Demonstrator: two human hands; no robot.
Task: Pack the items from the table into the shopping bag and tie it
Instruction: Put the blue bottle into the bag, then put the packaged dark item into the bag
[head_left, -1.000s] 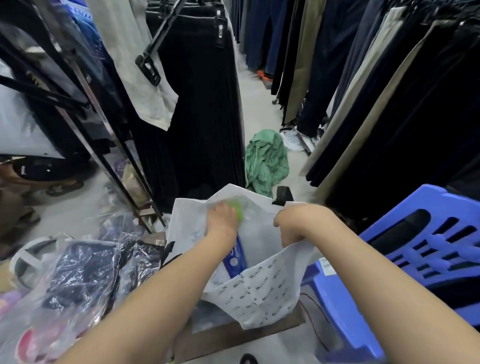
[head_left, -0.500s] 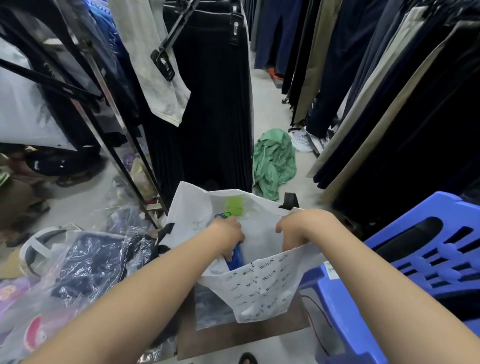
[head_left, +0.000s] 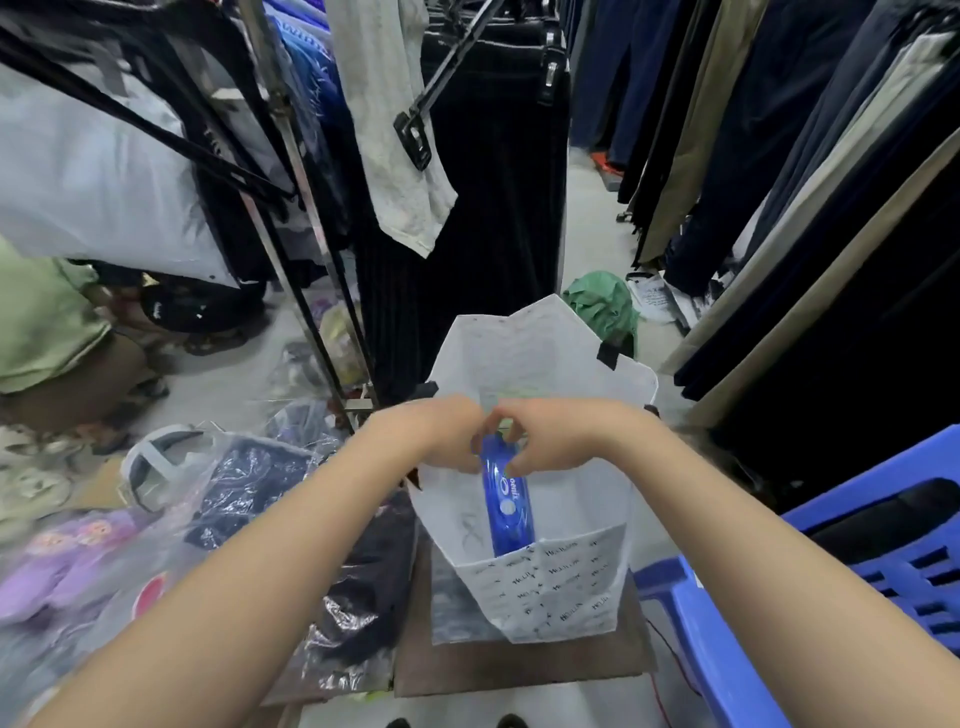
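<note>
A white shopping bag (head_left: 550, 592) with small printed words stands open on a low brown table (head_left: 519, 660). Inside it a long blue packet (head_left: 508, 506) stands on end, leaning against the near wall. My left hand (head_left: 441, 431) and my right hand (head_left: 550, 436) meet over the bag's mouth, fingers pinched around the packet's top end. A faint green item shows deeper in the bag, mostly hidden by my hands. Black handles show at the bag's far rim.
Plastic-wrapped clothes (head_left: 244, 483) lie heaped at the left. A blue plastic chair (head_left: 841, 561) stands at the right. Racks of hanging trousers line both sides of the aisle. A green cloth (head_left: 602, 306) lies on the floor beyond the bag. A person crouches at far left.
My right hand has let go of the bag's near edge and come in to join my left hand at the top of the blue packet. The view has tilted down.
</note>
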